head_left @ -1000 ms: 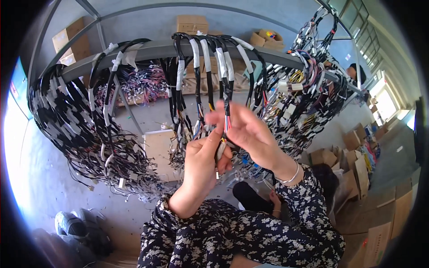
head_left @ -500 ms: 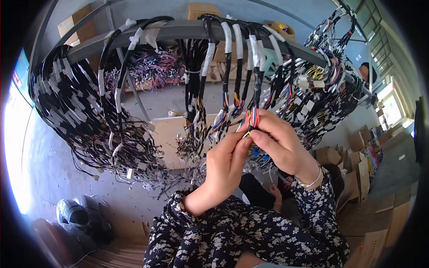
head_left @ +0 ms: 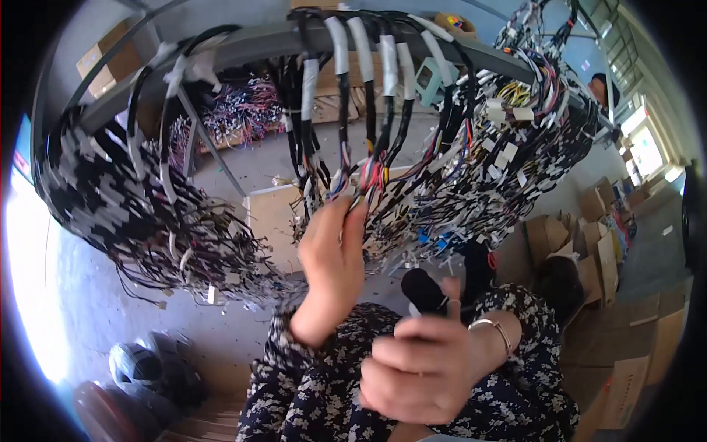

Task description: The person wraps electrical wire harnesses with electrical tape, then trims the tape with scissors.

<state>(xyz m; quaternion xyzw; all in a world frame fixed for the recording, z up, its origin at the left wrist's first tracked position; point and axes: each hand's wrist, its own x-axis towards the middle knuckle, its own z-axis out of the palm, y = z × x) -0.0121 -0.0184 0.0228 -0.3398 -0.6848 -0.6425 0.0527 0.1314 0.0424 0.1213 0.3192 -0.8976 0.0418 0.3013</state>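
My left hand (head_left: 330,254) is raised to a hanging wire harness (head_left: 373,175), its thumb and fingers pinched on the coloured wires below the black sleeve. Pink, red and white strands show just above the fingertips. Down over my lap, apart from the harness, is my right hand (head_left: 418,367), somewhat blurred. Its fingers are curled in, and whatever they may hold is hidden. Neighbouring harnesses with white tape wraps (head_left: 388,65) drape over a grey metal rail (head_left: 265,48) in front of me.
Dense bundles of black harnesses (head_left: 88,191) hang at left, with more bundles (head_left: 508,158) at right. Beyond the rail lies a pile of coloured wires (head_left: 247,110). Cardboard boxes (head_left: 549,236) stand at right. Another person's hand (head_left: 451,289) shows beside a dark rounded shape (head_left: 423,289).
My right hand has left the wires and dropped to my lap. My left hand has shifted slightly left, still pinching the wires. The view has moved a little to the right.
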